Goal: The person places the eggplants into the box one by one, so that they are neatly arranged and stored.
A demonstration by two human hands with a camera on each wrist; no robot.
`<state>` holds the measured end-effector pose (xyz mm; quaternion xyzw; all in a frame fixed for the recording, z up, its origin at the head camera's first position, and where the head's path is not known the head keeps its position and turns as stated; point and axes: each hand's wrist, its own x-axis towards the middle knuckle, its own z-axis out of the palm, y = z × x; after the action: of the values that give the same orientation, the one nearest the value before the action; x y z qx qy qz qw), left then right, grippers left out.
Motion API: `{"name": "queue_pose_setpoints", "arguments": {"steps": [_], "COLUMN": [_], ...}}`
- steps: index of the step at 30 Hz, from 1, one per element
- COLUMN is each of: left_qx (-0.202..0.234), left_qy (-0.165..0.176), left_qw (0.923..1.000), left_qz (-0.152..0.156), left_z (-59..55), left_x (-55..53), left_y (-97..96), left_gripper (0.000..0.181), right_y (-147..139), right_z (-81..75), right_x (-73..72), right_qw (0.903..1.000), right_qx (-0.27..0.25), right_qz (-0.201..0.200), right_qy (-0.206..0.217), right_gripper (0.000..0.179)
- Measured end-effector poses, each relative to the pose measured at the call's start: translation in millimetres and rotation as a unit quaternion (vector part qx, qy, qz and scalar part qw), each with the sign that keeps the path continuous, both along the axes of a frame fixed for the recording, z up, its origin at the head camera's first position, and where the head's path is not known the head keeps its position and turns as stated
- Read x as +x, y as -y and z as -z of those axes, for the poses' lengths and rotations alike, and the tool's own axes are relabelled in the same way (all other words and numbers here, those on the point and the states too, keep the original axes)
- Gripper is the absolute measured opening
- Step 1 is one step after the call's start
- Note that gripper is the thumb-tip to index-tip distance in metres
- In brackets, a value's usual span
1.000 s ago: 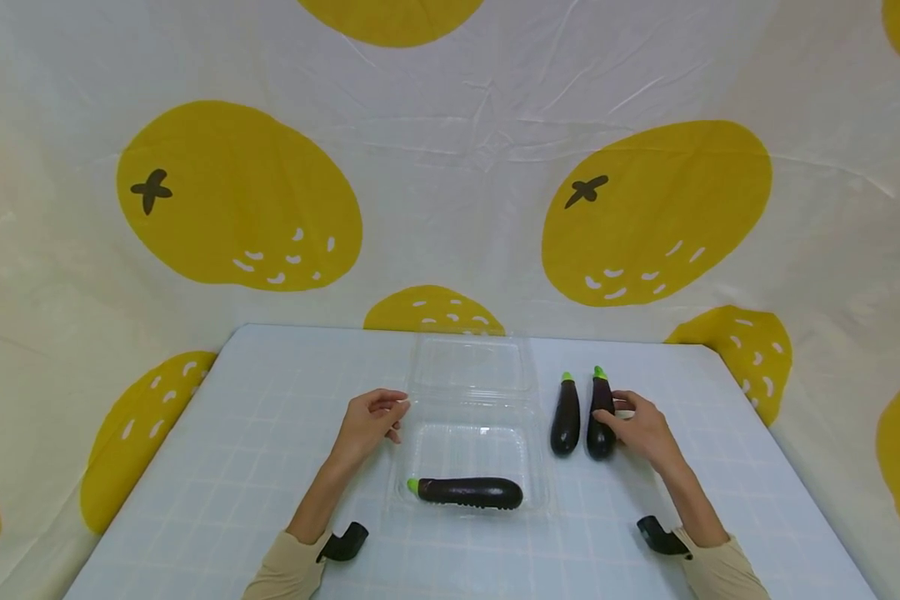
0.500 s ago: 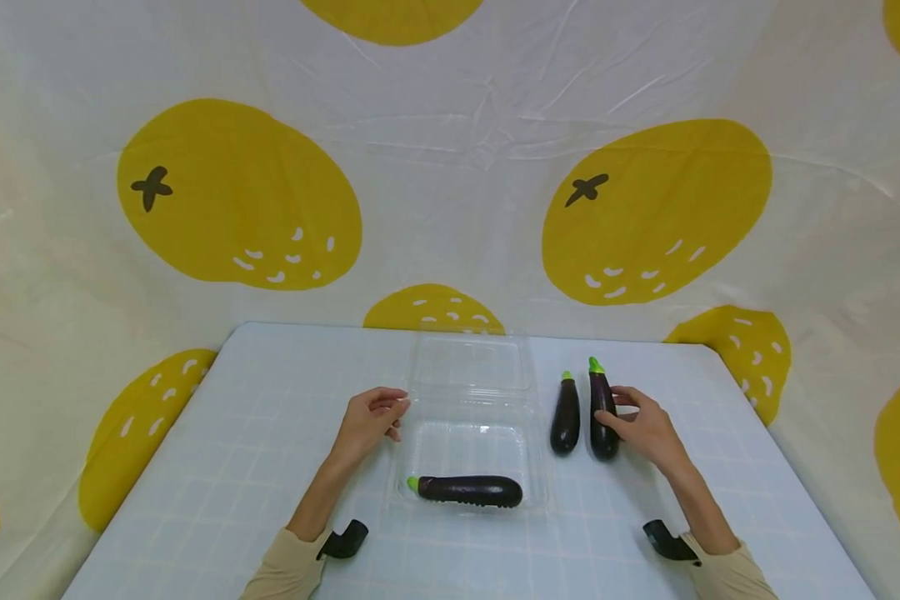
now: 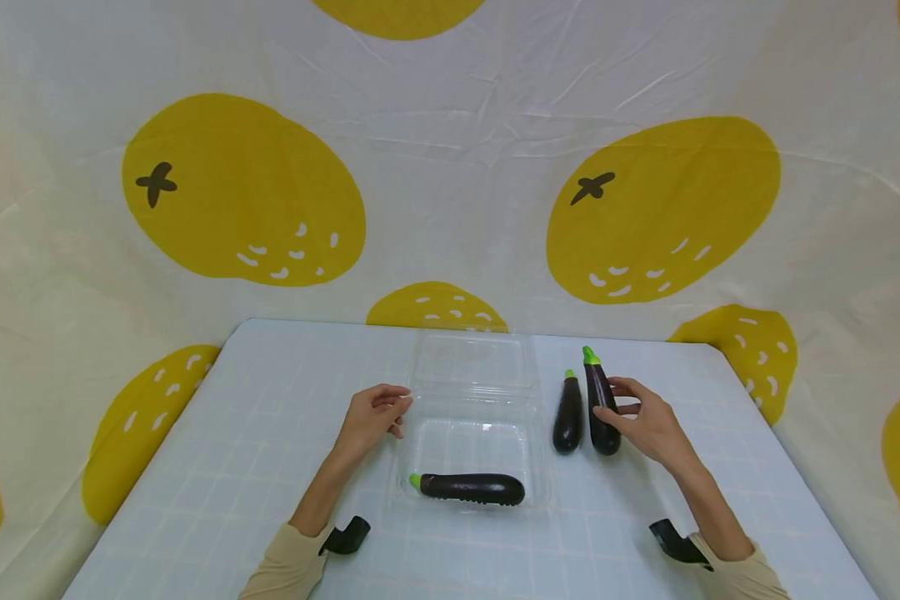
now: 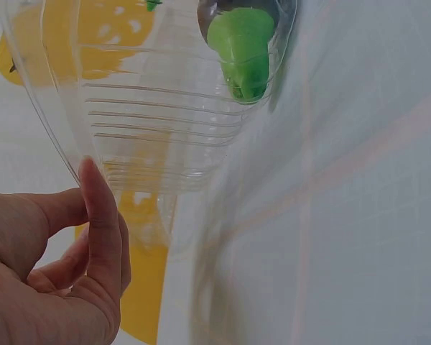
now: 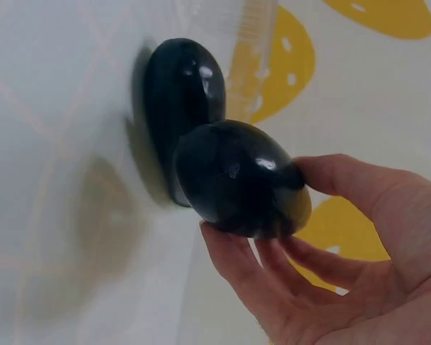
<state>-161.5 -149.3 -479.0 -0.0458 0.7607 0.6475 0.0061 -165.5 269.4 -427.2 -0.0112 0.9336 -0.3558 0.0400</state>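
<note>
My right hand point(image 3: 651, 425) grips a dark purple eggplant point(image 3: 602, 400) with a bright green stem, thumb on one side and fingers on the other. In the right wrist view the held eggplant point(image 5: 237, 180) hangs above the cloth, its shadow falling apart from it. Just left of it a second eggplant point(image 3: 567, 417) lies on the table. A clear plastic clamshell container point(image 3: 465, 442) stands open in the middle, with a third eggplant point(image 3: 472, 489) lying crosswise along its near side. My left hand point(image 3: 375, 421) pinches the container's left rim between thumb and forefinger point(image 4: 97, 194).
The container's lid point(image 3: 474, 362) is folded back toward the far edge of the table point(image 3: 217, 467), which bears a pale checked cloth. Behind it hangs a curtain point(image 3: 450, 192) printed with big yellow fruit.
My right hand has raised the gripped eggplant off the table, its stem end tipping up and slightly left. The left hand keeps its place at the container's rim.
</note>
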Motion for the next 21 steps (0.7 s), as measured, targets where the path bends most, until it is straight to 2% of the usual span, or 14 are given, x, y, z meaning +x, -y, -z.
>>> {"name": "queue_pose_setpoints", "arguments": {"steps": [9, 21], "left_qx": [0.006, 0.006], "left_qy": [-0.001, 0.003], "left_qw": [1.0000, 1.0000], "left_qz": [0.005, 0.004], "left_z": [-0.8, -1.4], "left_x": [0.7, 0.6], "left_y": [-0.2, -0.1], "left_gripper": [0.026, 0.028], "right_y": [12.9, 33.8], "right_z": [-14.4, -23.3], "right_x": [6.5, 13.6], "right_qw": [0.9996, 0.9979], "right_qx": [-0.007, -0.011], "right_qz": [-0.021, -0.046], "right_qy": [-0.015, -0.044], "right_gripper": [0.068, 0.065]}}
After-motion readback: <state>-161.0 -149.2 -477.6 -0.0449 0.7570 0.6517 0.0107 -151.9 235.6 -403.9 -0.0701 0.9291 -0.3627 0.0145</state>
